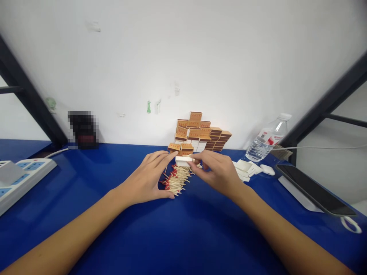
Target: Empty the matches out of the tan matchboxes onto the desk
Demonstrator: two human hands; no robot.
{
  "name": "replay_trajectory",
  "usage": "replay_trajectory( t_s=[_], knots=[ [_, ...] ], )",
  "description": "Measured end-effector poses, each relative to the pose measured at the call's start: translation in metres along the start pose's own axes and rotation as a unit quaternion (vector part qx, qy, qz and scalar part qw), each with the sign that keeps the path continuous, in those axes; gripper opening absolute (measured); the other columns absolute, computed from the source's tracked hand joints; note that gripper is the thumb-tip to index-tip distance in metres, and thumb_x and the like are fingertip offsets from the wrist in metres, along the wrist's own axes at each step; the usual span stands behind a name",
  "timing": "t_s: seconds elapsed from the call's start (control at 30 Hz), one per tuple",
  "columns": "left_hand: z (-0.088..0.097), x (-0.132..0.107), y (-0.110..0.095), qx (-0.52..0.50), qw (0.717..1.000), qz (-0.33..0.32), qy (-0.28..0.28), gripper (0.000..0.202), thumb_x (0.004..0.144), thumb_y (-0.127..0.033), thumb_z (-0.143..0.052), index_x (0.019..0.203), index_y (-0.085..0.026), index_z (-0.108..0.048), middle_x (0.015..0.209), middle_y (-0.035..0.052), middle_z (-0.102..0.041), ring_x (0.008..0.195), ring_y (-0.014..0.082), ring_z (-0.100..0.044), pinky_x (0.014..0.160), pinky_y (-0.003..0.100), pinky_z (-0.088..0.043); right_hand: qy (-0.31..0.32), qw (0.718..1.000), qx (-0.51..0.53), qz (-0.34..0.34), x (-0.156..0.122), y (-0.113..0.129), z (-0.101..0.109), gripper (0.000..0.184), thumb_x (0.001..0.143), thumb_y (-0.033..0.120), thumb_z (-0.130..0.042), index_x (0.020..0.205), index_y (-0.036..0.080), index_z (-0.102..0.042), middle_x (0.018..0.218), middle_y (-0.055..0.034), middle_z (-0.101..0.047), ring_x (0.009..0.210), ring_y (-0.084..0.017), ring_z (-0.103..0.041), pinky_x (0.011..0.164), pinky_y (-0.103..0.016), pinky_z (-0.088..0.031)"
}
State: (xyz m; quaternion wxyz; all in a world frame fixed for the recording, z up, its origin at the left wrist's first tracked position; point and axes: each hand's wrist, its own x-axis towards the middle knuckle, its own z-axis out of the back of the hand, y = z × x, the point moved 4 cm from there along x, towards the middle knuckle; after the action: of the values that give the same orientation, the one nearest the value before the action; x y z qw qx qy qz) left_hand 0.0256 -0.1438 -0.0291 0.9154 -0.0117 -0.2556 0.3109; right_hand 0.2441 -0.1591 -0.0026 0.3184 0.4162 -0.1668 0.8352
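A heap of loose matches (179, 178), many with red heads toward the left, lies on the blue tabletop in front of me. My left hand (149, 175) curves around the heap's left side, thumb and fingers wide apart, with the thumb tip by the near end. Its fingertips come close to the white matchbox tray (183, 161); whether they touch it I cannot tell. My right hand (219, 172) pinches that tray at its right end, above the far part of the heap. Just behind stand orange-brown matchboxes (187, 149).
More matchboxes (195, 132) are stacked against the wall. To the right are white trays (246, 169), a water bottle (268, 139), a white earphone case (267, 169) and a phone (315, 189). A power strip (28, 177) lies at the left edge.
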Motion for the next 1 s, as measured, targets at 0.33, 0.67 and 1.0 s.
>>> replay_trajectory(
  t_s=[0.33, 0.67, 1.0],
  knots=[
    [0.009, 0.001, 0.028, 0.157, 0.980, 0.078, -0.093, 0.037, 0.101, -0.046, -0.062, 0.122, -0.016, -0.066, 0.111, 0.0120, -0.072, 0.108, 0.0305, -0.063, 0.093, 0.044, -0.051, -0.082, 0.864, 0.090, -0.488, -0.001, -0.153, 0.064, 0.032, 0.081, 0.048, -0.077, 0.075, 0.016, -0.074, 0.064, -0.0053, -0.067, 0.052, -0.014, -0.050, 0.050, -0.029, -0.038],
    [0.007, -0.005, 0.053, 0.210, 0.956, 0.198, 0.048, 0.047, 0.100, -0.060, -0.053, 0.092, -0.018, -0.071, 0.095, 0.0112, -0.072, 0.095, 0.0309, -0.064, 0.077, 0.039, -0.046, 0.156, 0.791, 0.007, -0.592, 0.025, -0.218, 0.095, 0.027, 0.080, 0.042, -0.082, 0.072, 0.017, -0.076, 0.087, -0.0104, -0.073, 0.071, -0.017, -0.055, 0.062, -0.032, -0.043],
    [0.003, -0.004, 0.049, 0.178, 0.957, 0.217, 0.073, 0.039, 0.094, -0.057, -0.059, 0.087, -0.020, -0.070, 0.093, 0.0096, -0.072, 0.091, 0.0298, -0.066, 0.068, 0.036, -0.042, 0.365, 0.788, 0.125, -0.480, -0.030, -0.175, 0.106, 0.050, 0.079, 0.068, -0.074, 0.075, 0.018, -0.072, 0.066, -0.0011, -0.055, 0.058, -0.012, -0.039, 0.057, -0.031, -0.032]
  ],
)
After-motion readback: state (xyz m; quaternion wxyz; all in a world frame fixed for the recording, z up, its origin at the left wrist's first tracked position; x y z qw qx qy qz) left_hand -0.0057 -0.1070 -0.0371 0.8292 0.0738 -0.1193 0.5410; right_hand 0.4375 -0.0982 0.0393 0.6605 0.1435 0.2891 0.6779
